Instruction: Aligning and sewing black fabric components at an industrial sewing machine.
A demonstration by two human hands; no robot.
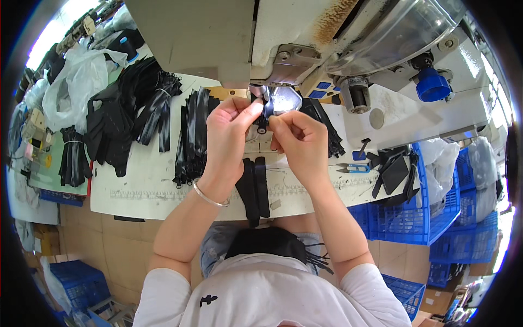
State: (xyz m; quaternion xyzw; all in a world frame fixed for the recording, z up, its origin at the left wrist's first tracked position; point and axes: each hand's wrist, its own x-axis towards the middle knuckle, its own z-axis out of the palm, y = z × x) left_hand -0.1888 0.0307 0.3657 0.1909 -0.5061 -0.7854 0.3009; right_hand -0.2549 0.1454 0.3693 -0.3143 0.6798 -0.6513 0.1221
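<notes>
Under the head of a sewing machine (283, 60), both hands meet at a small black strip (262, 128), which looks like a zipper end. My left hand (230, 133) pinches it from the left, thumb and forefinger close to the presser foot. From the right, my right hand (302, 143) pinches it with curled fingertips. The fingers partly hide the strip and the needle area. Two black fabric straps (254, 188) lie below the hands, reaching over the table's front edge. Bundled black zippers (192, 136) lie left of my left hand, and more zippers (327, 128) lie beyond my right.
Blue-handled thread snips (354, 168) and black fabric pieces (393, 173) lie at the right. A measuring scale runs along the white table (136, 204). Blue crates (403, 218) stand to the right. Black bundles (117, 114) and a clear plastic bag (76, 82) sit at the left.
</notes>
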